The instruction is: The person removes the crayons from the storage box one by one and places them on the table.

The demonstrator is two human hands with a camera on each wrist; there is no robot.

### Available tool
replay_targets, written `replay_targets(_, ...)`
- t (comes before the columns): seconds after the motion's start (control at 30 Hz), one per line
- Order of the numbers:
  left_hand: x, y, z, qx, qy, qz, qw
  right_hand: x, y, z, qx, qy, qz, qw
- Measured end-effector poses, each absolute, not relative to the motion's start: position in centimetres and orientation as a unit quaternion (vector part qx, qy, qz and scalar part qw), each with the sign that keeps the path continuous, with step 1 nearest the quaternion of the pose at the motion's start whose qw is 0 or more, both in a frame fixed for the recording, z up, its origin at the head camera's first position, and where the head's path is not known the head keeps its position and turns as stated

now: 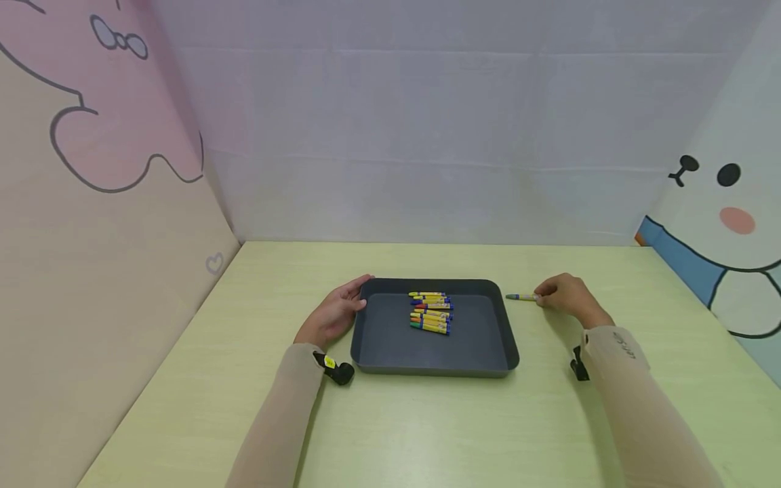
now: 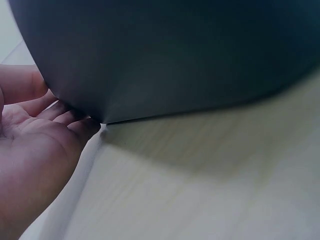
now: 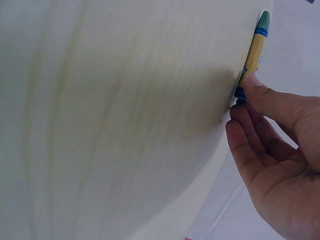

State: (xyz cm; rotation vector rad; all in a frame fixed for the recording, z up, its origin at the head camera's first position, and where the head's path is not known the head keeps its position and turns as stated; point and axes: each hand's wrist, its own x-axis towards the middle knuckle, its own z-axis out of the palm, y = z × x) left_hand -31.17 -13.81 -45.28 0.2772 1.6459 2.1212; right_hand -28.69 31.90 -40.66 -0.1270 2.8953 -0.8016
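Observation:
A dark grey tray (image 1: 390, 356) lies on the table, and several yellow-wrapped crayons (image 1: 432, 316) sit in its middle in a rough column, with green, orange, red and blue tips among them. My left hand (image 1: 334, 313) grips the tray at its far left corner; the left wrist view shows the thumb on the outer wall and the fingers curled at its lower edge. To the right of the tray, my right hand (image 1: 564, 297) pinches a green crayon (image 3: 256, 50) by its back end between thumb and fingers. Its tip points left toward the tray's right rim.
The pale wooden table (image 1: 427, 434) runs back to a light cloth wall (image 1: 427, 149). Side panels with cartoon drawings stand at left and right. A black wrist camera (image 1: 343, 373) on the left sleeve hangs beside the tray's near left corner.

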Motion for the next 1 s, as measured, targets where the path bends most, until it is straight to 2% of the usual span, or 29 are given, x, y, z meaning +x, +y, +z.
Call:
replay_targets(0.37, -31.0, -13.9, -45.2, 0.106, 0.591, 0.767, 0.227, -28.2, 32.0, -40.3, -0.035, 0.96, -0.269, 0.066)
replay_targets(0.67, -31.3, -13.8, -45.3, 0.101, 0.596, 0.765, 0.223, -27.9, 31.3, -39.2, -0.063, 0.961, -0.266, 0.035)
replay_targets(1.0, -31.0, -13.9, -45.0, 0.105, 0.596, 0.763, 0.225, -27.9, 29.5, -37.6, -0.089, 0.957, -0.273, 0.034)
